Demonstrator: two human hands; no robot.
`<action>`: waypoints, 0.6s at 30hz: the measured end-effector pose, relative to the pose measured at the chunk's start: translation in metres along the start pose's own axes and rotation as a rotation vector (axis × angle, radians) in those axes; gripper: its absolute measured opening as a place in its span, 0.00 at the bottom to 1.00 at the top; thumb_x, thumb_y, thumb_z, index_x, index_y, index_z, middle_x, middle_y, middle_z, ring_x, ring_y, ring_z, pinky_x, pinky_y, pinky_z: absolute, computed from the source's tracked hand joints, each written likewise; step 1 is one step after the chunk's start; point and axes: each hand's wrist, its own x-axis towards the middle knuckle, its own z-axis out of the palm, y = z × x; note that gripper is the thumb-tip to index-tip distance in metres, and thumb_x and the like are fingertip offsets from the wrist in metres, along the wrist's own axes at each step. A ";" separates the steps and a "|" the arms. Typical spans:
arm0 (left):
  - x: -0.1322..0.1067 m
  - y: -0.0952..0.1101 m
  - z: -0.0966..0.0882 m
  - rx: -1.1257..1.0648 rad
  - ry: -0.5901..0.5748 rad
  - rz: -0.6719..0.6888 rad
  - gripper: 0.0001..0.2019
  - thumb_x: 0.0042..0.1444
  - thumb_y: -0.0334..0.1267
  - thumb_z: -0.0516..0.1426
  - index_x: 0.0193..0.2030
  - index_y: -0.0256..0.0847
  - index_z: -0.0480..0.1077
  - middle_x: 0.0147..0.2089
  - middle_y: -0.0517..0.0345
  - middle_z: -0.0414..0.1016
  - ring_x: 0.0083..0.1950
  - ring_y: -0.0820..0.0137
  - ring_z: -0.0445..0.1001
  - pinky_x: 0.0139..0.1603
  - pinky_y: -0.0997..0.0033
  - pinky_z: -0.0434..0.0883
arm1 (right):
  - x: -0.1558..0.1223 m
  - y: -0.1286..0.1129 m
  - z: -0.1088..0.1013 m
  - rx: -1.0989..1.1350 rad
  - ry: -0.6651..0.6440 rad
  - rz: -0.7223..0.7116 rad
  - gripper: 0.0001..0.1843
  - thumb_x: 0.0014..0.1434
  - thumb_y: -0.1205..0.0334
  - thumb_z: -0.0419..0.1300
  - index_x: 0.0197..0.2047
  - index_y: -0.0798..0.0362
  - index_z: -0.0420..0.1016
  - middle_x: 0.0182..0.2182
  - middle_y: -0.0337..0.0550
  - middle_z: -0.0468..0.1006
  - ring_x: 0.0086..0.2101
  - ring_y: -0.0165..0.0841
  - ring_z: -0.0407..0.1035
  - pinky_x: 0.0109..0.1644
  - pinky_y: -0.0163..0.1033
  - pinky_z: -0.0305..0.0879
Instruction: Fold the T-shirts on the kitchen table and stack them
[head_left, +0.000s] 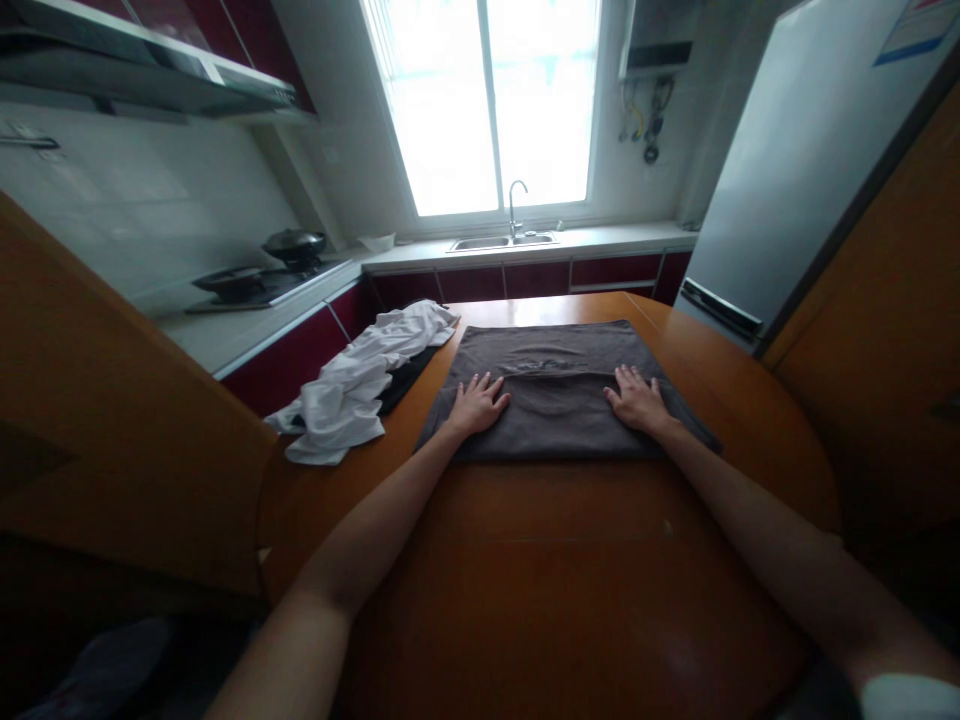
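A dark grey garment, folded into a wide flat shape (555, 415), lies on the wooden table (570, 570). Several wrinkles run across its middle, and a small light print or crease shows near its centre. My left hand (478, 404) rests flat on its left part with fingers spread. On the right part, my right hand (637, 400) lies palm down, fingers apart. Neither hand grips the cloth. Left of it, a crumpled white garment (352, 385) is heaped at the table's edge, with a black cloth (407, 380) partly under it.
Beyond the table run a counter with a sink (480, 243) and a tap (514, 210). On the left, a pot (294, 247) and a pan (229, 283) stand on the stove. A fridge (780, 170) stands at the right, and a wooden panel (112, 410) borders the left.
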 end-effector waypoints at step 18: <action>0.001 0.000 0.001 0.000 0.013 -0.007 0.33 0.70 0.58 0.42 0.76 0.47 0.54 0.78 0.48 0.48 0.78 0.49 0.45 0.74 0.36 0.45 | 0.003 0.004 0.008 0.004 -0.088 0.047 0.38 0.72 0.45 0.41 0.75 0.62 0.51 0.75 0.55 0.48 0.73 0.43 0.40 0.74 0.60 0.36</action>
